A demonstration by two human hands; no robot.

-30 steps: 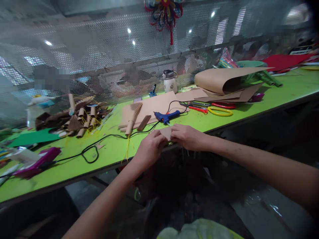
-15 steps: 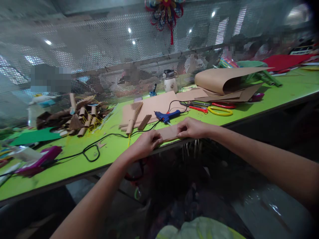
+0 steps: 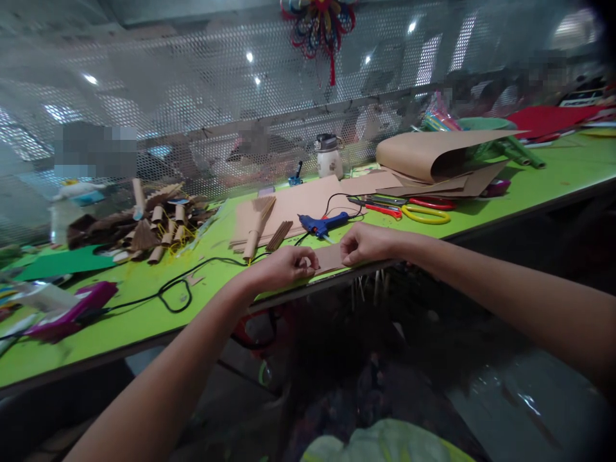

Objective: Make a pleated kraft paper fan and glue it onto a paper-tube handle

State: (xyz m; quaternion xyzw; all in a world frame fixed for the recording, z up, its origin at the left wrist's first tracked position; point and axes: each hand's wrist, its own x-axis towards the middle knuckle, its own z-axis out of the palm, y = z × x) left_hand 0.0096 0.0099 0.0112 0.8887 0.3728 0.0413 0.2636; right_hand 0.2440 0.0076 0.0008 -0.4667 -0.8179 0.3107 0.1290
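A small piece of brown paper (image 3: 330, 258) lies at the front edge of the green table (image 3: 144, 308). My left hand (image 3: 283, 267) pinches its left end with curled fingers. My right hand (image 3: 366, 242) pinches its right end, fingers closed on it. Both hands rest on the table edge, a short gap apart. A blue glue gun (image 3: 321, 225) lies just behind the hands, its black cord (image 3: 192, 276) running left across the table.
Fringed paper rolls (image 3: 257, 224) lie on flat brown sheets behind the glue gun. Yellow and red scissors (image 3: 414, 210) lie to the right, near a big curled brown sheet (image 3: 433, 151). A heap of finished rolls (image 3: 149, 224) and a purple tool (image 3: 77, 308) are left. A mesh screen (image 3: 192, 115) backs the table.
Both hands moved forward from below the table edge onto the table, laying the brown paper down. My hands spread apart along it, then drew closer again.
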